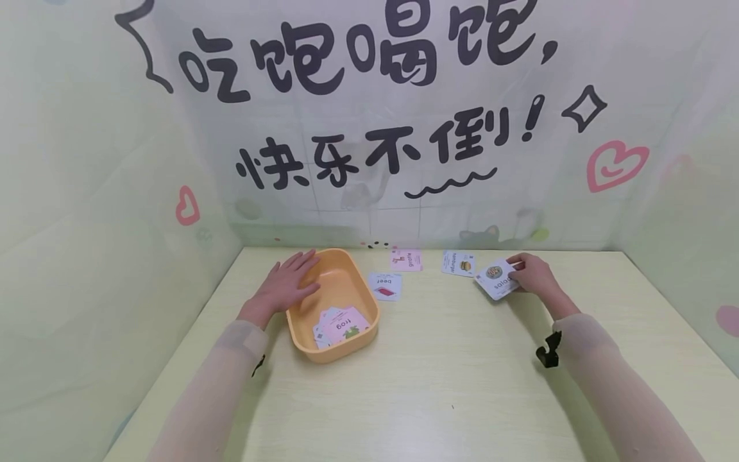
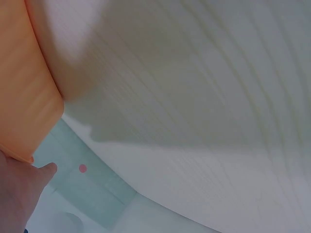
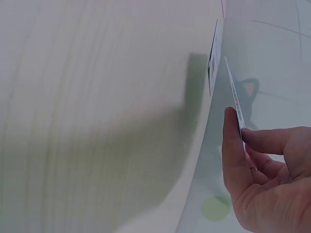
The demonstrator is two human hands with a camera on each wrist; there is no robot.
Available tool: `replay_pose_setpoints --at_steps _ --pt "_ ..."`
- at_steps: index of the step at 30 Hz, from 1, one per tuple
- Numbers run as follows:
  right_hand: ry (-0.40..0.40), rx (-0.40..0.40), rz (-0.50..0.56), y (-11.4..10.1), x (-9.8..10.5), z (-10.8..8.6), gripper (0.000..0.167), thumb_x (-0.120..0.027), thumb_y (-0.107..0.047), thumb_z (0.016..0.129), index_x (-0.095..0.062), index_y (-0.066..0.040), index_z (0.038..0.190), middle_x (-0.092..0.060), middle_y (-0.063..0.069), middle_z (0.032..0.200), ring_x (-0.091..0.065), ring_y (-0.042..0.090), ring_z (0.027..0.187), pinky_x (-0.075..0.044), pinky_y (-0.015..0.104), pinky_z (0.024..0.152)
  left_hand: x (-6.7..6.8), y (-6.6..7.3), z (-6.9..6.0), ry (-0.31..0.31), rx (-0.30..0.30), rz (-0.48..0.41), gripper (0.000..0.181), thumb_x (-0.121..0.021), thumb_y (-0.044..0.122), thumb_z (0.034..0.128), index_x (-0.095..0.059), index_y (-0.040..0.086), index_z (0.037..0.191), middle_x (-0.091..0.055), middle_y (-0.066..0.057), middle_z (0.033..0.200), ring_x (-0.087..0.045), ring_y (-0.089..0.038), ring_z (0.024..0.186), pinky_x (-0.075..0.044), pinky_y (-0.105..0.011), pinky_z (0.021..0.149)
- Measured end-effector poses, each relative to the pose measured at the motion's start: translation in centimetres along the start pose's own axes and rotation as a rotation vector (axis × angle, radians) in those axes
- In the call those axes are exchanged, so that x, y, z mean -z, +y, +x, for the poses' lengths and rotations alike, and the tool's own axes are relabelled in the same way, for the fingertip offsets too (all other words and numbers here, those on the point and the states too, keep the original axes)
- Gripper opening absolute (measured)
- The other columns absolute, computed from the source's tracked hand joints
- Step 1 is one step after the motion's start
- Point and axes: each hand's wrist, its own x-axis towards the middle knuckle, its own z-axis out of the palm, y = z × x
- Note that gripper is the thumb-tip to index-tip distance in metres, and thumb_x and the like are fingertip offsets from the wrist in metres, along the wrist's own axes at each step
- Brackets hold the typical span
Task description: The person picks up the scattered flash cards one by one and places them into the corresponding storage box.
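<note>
My left hand point(image 1: 287, 283) rests over the left rim of an orange plastic basket point(image 1: 369, 308), its fingers extended. In the left wrist view, part of that hand point(image 2: 22, 191) touches the basket's outer wall point(image 2: 24, 82). Inside the basket lie several picture cards, with a pink frog card point(image 1: 348, 324) on top. On the right, my right hand point(image 1: 535, 277) pinches a white picture card point(image 1: 493, 277) between thumb and fingers. It shows a round dish of food, and its word is partly covered. The right wrist view shows this card point(image 3: 234, 94) edge-on, raised off the table.
A hamburger card point(image 1: 458, 263) lies just left of the held card. Farther left are a pink giraffe card point(image 1: 406, 260) and a beef card point(image 1: 385, 287) beside the basket. The pale wooden table point(image 1: 450, 372) ends at a printed curtain point(image 1: 369, 192) behind.
</note>
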Motion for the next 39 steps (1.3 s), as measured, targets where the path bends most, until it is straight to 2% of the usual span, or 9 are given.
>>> replay_pose_setpoints --at_steps 6,15,29,39 --pt "-0.005 0.020 0.070 -1.0 -0.1 -0.1 0.042 -0.052 0.002 0.095 -0.045 0.017 0.133 -0.054 0.034 0.118 -0.063 0.013 0.078 -0.062 0.028 0.068 0.1 0.0 -0.1 0.012 -0.002 0.010 0.069 -0.051 0.044 0.1005 -0.029 0.011 0.158 -0.020 -0.010 0.167 -0.019 -0.039 0.153 -0.015 -0.071 0.119" --pt "0.002 0.043 0.099 -2.4 -0.7 -0.2 0.040 -0.053 0.002 0.096 -0.047 0.016 0.133 -0.055 0.031 0.115 -0.062 0.009 0.075 -0.062 0.027 0.065 -0.2 -0.3 0.2 -0.001 -0.001 0.010 0.071 -0.049 0.048 0.1005 -0.027 0.013 0.159 -0.017 -0.008 0.169 -0.017 -0.038 0.154 -0.013 -0.070 0.120" --pt "-0.015 0.095 0.142 -5.8 -2.1 -0.1 0.039 -0.053 0.003 0.096 -0.049 0.015 0.133 -0.055 0.027 0.115 -0.065 0.017 0.081 -0.062 0.027 0.068 -0.1 -0.1 -0.1 0.005 0.003 0.009 0.069 -0.050 0.045 0.1010 -0.028 0.011 0.158 -0.019 -0.009 0.168 -0.018 -0.039 0.154 -0.013 -0.070 0.119" --pt "-0.048 0.144 0.180 -8.5 -3.5 0.2 0.039 -0.053 0.004 0.095 -0.050 0.014 0.133 -0.057 0.029 0.115 -0.067 0.021 0.084 -0.063 0.038 0.075 -0.2 -0.3 0.0 0.005 -0.002 0.005 0.070 -0.049 0.046 0.1005 -0.028 0.012 0.158 -0.019 -0.009 0.168 -0.017 -0.038 0.154 -0.013 -0.070 0.119"
